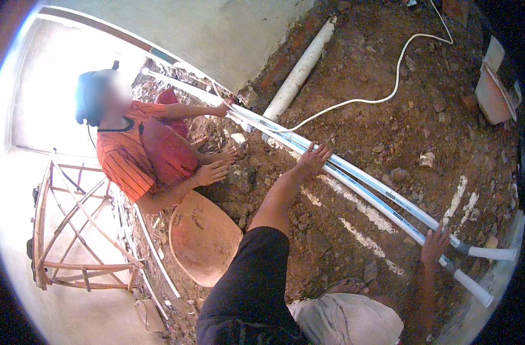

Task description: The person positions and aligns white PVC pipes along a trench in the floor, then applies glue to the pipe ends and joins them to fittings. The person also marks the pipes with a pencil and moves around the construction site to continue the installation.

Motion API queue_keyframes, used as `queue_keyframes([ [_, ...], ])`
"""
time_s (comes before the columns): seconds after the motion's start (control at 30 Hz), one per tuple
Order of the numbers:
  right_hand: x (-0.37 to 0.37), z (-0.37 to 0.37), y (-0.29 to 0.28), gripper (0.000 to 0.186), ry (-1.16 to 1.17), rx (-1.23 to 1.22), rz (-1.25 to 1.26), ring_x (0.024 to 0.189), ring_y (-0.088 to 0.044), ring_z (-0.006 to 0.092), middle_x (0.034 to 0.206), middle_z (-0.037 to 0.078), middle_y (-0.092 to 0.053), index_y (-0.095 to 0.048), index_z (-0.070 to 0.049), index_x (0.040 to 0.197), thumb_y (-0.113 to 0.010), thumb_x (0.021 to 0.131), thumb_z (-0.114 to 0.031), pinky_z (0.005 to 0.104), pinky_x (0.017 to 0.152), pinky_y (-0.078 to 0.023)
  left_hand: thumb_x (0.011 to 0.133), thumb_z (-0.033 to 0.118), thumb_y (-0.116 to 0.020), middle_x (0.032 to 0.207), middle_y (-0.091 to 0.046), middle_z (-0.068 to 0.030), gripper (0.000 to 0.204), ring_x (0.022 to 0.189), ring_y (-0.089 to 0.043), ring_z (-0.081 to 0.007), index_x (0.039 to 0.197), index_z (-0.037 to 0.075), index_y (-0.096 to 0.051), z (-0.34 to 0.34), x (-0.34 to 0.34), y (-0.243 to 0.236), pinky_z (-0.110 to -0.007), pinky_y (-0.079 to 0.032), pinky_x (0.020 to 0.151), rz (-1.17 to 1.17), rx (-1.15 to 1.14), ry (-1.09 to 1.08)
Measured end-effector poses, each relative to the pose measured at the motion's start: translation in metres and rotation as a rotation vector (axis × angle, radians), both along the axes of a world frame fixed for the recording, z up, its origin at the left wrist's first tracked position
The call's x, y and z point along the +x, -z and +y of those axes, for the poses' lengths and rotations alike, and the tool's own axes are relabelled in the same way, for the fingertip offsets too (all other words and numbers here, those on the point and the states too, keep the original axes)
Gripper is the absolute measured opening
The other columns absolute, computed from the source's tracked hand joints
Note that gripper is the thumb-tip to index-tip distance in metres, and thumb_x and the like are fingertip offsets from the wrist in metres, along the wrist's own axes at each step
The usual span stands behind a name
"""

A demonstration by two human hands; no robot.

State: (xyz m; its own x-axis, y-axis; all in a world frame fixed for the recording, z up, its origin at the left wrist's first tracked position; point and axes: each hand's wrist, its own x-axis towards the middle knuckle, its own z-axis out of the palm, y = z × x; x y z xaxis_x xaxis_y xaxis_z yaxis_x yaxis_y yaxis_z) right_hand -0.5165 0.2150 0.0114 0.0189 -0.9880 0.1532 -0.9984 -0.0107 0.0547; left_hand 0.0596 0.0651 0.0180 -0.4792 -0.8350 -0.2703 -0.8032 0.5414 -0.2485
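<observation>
Two long white PVC pipes [400, 204] with blue lettering run diagonally over the dug soil, each with a joint near its right end. My left hand [313, 158] grips over the pipes near their middle. My right hand [435, 247] is farther right, curled on the pipes close to those joints. A co-worker's hand [222, 109] holds the pipes at the upper left, and their other hand [210, 172] is low by their bare feet. A thin white hose [395, 86] snakes over the soil and along the pipes. A thicker white pipe [297, 75] meets them from above.
The co-worker [130, 149] in an orange shirt squats on the left. A shallow tan basin [202, 236] lies beside them. A wooden frame [87, 267] and loose thin pipes [156, 247] are at far left. A dirty white plastic object [492, 92] sits top right, amid rubble and walls.
</observation>
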Motion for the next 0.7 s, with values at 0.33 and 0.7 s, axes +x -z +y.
queue_keyframes([
  [0.33, 0.002, 0.000, -0.003, 0.056, -0.003, 0.014, 0.007, 0.138, -0.026, 0.0418, 0.146, 0.023, -0.031, -0.027, -0.008, 0.148, -0.043, 0.100, -0.034, 0.0558, 0.111, -0.024, 0.079, 0.066, -0.058, 0.149, -0.034, -0.0104, 0.096, 0.141, -0.027, -0.0265, 0.148, 0.008, -0.025, 0.003, 0.001, -0.002, -0.054, -0.020, 0.114, -0.004, 0.047, -0.049],
  [0.7, 0.001, 0.000, 0.001, 0.056, 0.001, -0.013, -0.038, 0.137, -0.027, 0.0420, 0.146, 0.024, -0.031, -0.028, -0.010, 0.148, -0.043, 0.100, -0.035, 0.0566, 0.111, -0.023, 0.076, 0.074, -0.053, 0.148, -0.037, -0.0113, 0.101, 0.141, -0.027, -0.0284, 0.147, 0.007, -0.028, 0.001, 0.001, 0.005, -0.056, -0.018, 0.114, -0.067, 0.001, 0.009],
])
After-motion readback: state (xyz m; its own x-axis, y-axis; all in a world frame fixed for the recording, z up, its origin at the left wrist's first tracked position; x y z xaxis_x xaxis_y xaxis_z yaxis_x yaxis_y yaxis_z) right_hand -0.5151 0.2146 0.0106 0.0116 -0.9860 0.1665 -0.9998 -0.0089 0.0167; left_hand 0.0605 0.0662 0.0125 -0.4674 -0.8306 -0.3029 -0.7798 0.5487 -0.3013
